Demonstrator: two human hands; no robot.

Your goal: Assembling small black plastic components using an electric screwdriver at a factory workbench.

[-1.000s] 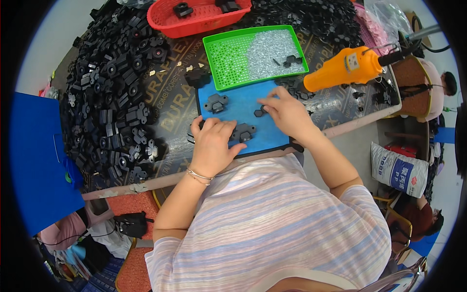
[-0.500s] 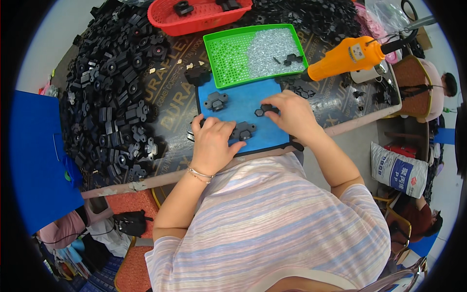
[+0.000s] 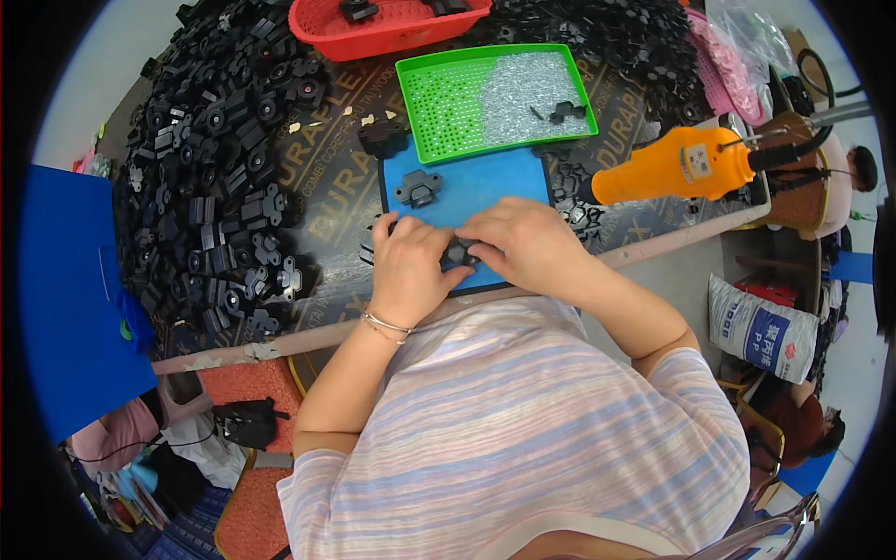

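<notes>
On the blue mat (image 3: 495,177), both my hands meet over a black plastic housing (image 3: 460,254) near the front edge. My left hand (image 3: 411,263) is closed round the housing's left side, its thumb along the near side. My right hand (image 3: 530,245) pinches a small black hexagonal piece against the housing's top; the fingers mostly cover it. A second black housing (image 3: 417,188) with side lugs lies on the mat just beyond my left hand. Another dark part, partly hidden, shows to the left of my left hand.
A green tray (image 3: 448,117) of silver screws stands beyond the mat. An orange electric screwdriver (image 3: 667,168) hangs to the right. Black parts (image 3: 219,177) are heaped on the left, with more at the far right. A red basket (image 3: 392,35) is at the back.
My right hand has moved left and nearer, bringing the hexagonal piece onto the housing by my left hand. The orange screwdriver has swung nearer and slightly right.
</notes>
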